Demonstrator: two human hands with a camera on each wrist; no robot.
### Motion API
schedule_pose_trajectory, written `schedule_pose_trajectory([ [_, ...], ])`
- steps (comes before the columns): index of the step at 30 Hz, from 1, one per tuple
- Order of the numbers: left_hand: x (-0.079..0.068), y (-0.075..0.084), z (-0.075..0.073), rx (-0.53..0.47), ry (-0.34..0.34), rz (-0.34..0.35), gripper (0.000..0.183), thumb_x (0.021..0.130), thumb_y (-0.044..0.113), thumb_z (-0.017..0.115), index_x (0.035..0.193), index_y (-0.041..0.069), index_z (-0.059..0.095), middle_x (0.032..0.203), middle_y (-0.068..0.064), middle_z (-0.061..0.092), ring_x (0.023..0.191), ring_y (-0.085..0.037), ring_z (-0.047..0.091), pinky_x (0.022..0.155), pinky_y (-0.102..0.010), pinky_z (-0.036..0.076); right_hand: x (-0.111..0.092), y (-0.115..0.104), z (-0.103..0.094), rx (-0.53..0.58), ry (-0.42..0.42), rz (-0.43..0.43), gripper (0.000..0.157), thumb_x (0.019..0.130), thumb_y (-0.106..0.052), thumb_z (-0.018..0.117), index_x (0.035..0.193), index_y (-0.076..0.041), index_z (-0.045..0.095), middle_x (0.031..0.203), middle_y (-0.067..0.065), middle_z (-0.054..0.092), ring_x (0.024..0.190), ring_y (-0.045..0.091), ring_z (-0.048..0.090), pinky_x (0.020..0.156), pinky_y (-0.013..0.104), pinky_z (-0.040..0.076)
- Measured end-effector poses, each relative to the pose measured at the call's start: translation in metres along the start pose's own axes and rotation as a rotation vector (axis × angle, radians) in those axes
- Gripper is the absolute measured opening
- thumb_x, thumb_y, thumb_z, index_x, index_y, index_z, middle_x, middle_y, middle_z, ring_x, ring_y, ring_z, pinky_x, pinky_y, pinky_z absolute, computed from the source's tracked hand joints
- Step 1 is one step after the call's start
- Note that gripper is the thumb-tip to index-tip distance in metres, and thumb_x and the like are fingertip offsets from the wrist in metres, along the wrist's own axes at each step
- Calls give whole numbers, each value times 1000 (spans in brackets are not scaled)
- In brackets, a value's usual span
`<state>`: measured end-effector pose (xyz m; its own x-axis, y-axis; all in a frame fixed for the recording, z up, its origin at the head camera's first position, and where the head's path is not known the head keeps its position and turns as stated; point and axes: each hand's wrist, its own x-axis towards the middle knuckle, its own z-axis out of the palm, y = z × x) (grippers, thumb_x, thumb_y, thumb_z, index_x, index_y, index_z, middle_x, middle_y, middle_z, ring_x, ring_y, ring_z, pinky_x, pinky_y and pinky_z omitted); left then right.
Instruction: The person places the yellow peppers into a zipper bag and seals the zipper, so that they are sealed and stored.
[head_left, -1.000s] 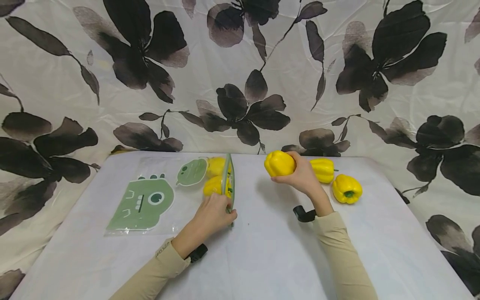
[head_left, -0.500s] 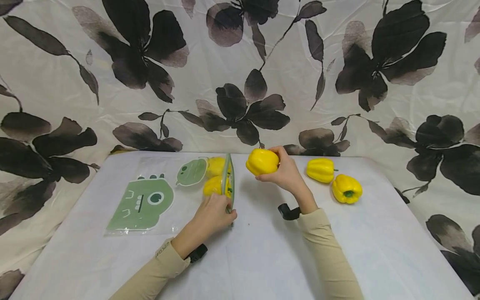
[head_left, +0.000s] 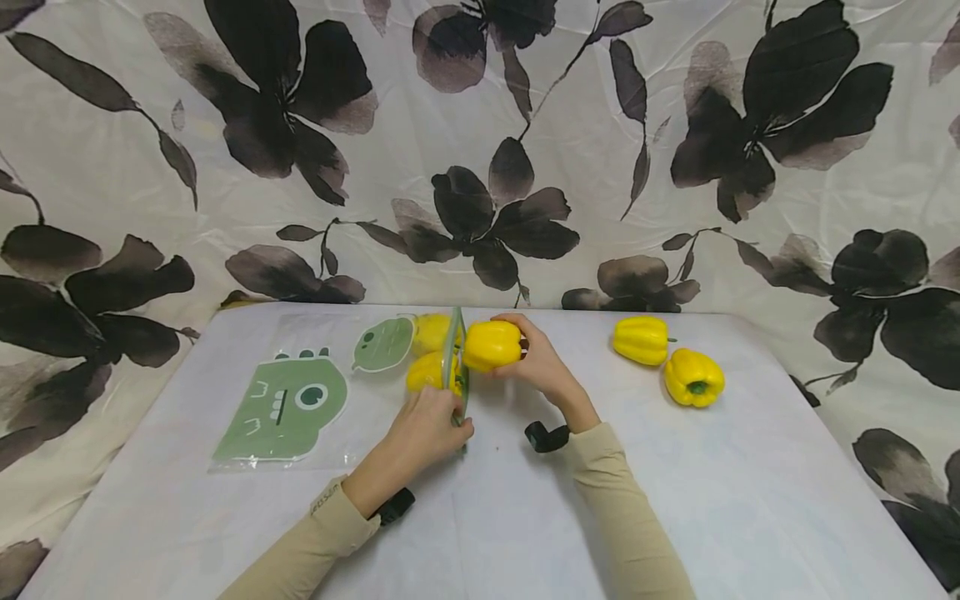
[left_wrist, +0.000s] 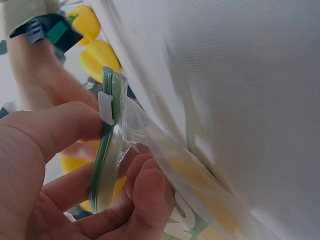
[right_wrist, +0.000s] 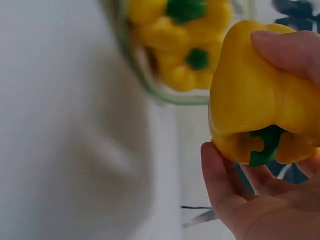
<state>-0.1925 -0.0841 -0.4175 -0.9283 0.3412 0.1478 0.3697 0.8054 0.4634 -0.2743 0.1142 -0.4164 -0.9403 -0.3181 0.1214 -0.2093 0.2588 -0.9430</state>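
A clear zip bag [head_left: 300, 408] with green dinosaur prints lies on the table, its green-edged mouth facing right and spread apart. My left hand [head_left: 427, 423] pinches the near end of that mouth; in the left wrist view the green zip strip [left_wrist: 106, 150] with a white slider passes between thumb and fingers. Two yellow bell peppers [right_wrist: 172, 35] sit inside the bag, stems toward the mouth. Between thumb and fingers my right hand [head_left: 546, 367] grips another yellow bell pepper [head_left: 491, 346] right at the bag's mouth, its green stem [right_wrist: 267, 145] pointing back toward the palm.
Two more yellow bell peppers lie at the right, one on its side [head_left: 640, 340] and a nearer one [head_left: 694, 378] with its stem facing forward. A white cloth covers the table [head_left: 487, 533]. Behind it hangs a floral curtain [head_left: 480, 150].
My right hand has carried its bell pepper leftward from near the loose peppers and lowered it to the bag's mouth. The left hand and the bag have stayed in place.
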Motion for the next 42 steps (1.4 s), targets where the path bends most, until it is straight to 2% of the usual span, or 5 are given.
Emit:
schedule_pose_trajectory([
  [12, -1, 0, 1, 9, 43, 32, 24, 79, 12, 76, 60, 10, 63, 54, 3, 50, 48, -11, 42, 48, -25, 41, -4, 26, 14, -65, -81, 81, 80, 65, -3, 81, 138, -13, 50, 129, 11, 55, 103, 28, 50, 87, 39, 43],
  [25, -2, 0, 1, 10, 68, 73, 28, 76, 7, 74, 54, 13, 57, 52, 5, 42, 53, -13, 39, 49, -26, 37, -5, 16, 29, -73, -11, 126, 79, 65, -4, 81, 133, -4, 42, 128, 11, 51, 107, 28, 50, 94, 43, 42],
  [31, -1, 1, 1, 7, 62, 56, 15, 76, 6, 74, 63, 8, 67, 59, 3, 54, 55, -13, 47, 55, -27, 46, -5, 17, 34, -146, -20, 93, 75, 66, -6, 84, 130, -5, 44, 122, 10, 55, 103, 26, 53, 91, 42, 45],
  [37, -1, 0, 1, 15, 83, 86, 23, 75, 5, 71, 56, 11, 60, 57, 3, 48, 52, -12, 42, 51, -26, 41, -5, 15, 39, -236, -53, 46, 74, 68, -5, 84, 132, -2, 46, 123, 13, 58, 107, 29, 57, 94, 44, 47],
  [42, -1, 0, 1, 15, 77, 76, 23, 76, 5, 71, 57, 11, 60, 57, 3, 49, 51, -11, 41, 49, -25, 39, -6, 16, 31, -106, -141, 94, 80, 73, -8, 84, 141, -5, 42, 132, 13, 54, 118, 30, 54, 101, 43, 44],
])
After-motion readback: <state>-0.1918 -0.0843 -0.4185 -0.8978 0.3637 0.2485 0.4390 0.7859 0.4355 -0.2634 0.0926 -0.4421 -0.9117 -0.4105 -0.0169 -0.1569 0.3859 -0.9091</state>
